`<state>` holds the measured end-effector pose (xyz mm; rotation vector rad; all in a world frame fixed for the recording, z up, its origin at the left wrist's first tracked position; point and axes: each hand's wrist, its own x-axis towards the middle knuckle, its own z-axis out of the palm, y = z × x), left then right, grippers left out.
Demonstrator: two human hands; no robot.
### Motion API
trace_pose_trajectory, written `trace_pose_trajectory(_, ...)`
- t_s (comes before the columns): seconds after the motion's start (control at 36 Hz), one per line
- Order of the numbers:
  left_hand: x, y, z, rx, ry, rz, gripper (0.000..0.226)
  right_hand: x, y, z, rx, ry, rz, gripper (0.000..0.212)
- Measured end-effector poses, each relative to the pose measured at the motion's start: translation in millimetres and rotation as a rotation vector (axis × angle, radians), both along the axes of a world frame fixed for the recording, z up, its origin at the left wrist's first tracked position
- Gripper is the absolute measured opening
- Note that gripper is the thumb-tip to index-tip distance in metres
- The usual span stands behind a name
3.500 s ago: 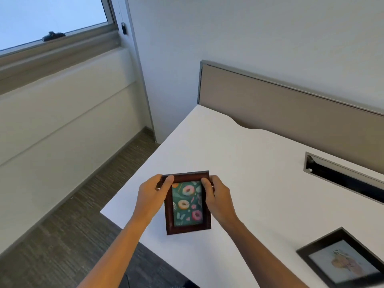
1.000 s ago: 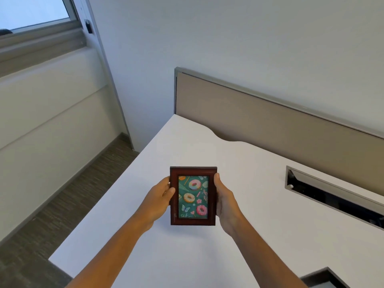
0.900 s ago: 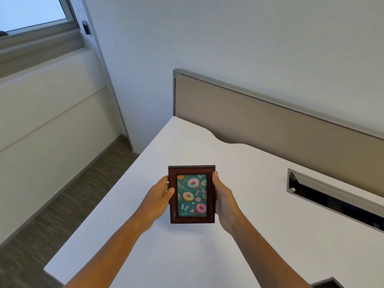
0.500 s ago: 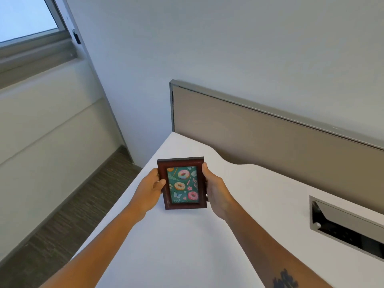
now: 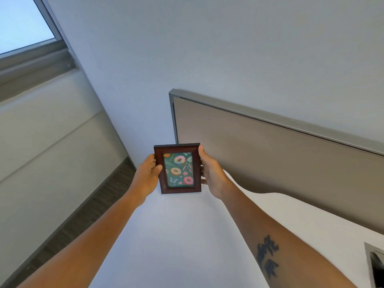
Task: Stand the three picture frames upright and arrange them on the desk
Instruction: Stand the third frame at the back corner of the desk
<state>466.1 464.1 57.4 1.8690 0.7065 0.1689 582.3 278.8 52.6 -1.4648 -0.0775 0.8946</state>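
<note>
A small dark-red picture frame [image 5: 178, 169] with a donut print on green stands upright near the far left corner of the white desk [image 5: 176, 242]. My left hand [image 5: 148, 177] grips its left edge and my right hand [image 5: 209, 173] grips its right edge. The frame's bottom edge is at the desk surface; whether it touches I cannot tell. The other two frames are out of view.
A beige partition panel [image 5: 270, 163] with a grey metal rim runs along the desk's back edge, just right of the frame. A cable slot [image 5: 375, 265] opens at the right edge of view. The desk's left edge drops to dark carpet [image 5: 83, 210]. A window [image 5: 22, 23] is upper left.
Both hands have carried the donut frame away from me toward the desk's far left corner, beside the partition's end. The black frame seen earlier at lower right has left the view.
</note>
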Motion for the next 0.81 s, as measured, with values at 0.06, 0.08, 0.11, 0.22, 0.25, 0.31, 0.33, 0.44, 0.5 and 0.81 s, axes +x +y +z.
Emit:
trace_pose_trajectory(0.06,8.7,4.8,-7.0,-0.009,0.007,0.012,0.031,10.7,6.1,-6.0,-0.009,0.003,0.009,0.082)
trace_pose_trajectory(0.08,11.8,7.4,-9.8,-0.016,0.005,0.019,0.03,15.1,9.0,-8.8,-0.011,0.005,0.01,0.081)
trace_pose_trajectory(0.11,14.4,9.8,-12.7,-0.025,0.0,0.029,0.03,19.1,12.2,-11.6,-0.011,0.005,0.009,0.081)
trace_pose_trajectory(0.22,22.7,16.0,-17.8,-0.016,-0.007,0.059,0.028,27.4,22.1,-19.5,-0.005,0.005,0.005,0.083)
trace_pose_trajectory(0.25,23.6,17.0,-18.1,-0.011,-0.006,0.063,0.028,28.2,23.6,-20.4,-0.008,0.006,0.008,0.083)
trace_pose_trajectory(0.31,24.1,18.4,-19.5,-0.015,-0.006,0.064,0.028,29.4,25.5,-22.0,-0.012,0.014,0.012,0.082)
trace_pose_trajectory(0.33,23.5,19.0,-20.7,-0.023,-0.007,0.063,0.029,29.6,26.0,-22.6,-0.014,0.021,0.014,0.082)
trace_pose_trajectory(0.44,21.3,20.2,-23.6,-0.047,-0.015,0.072,0.026,26.1,25.7,-25.5,-0.034,0.049,0.017,0.078)
trace_pose_trajectory(0.5,20.8,19.6,-23.7,-0.072,-0.022,0.078,0.026,23.1,24.9,-27.0,-0.04,0.062,0.008,0.075)
trace_pose_trajectory(0.81,3.3,19.7,-30.2,0.006,0.043,0.121,0.066,1.4,4.8,-23.5,-0.294,-0.204,-0.023,0.064)
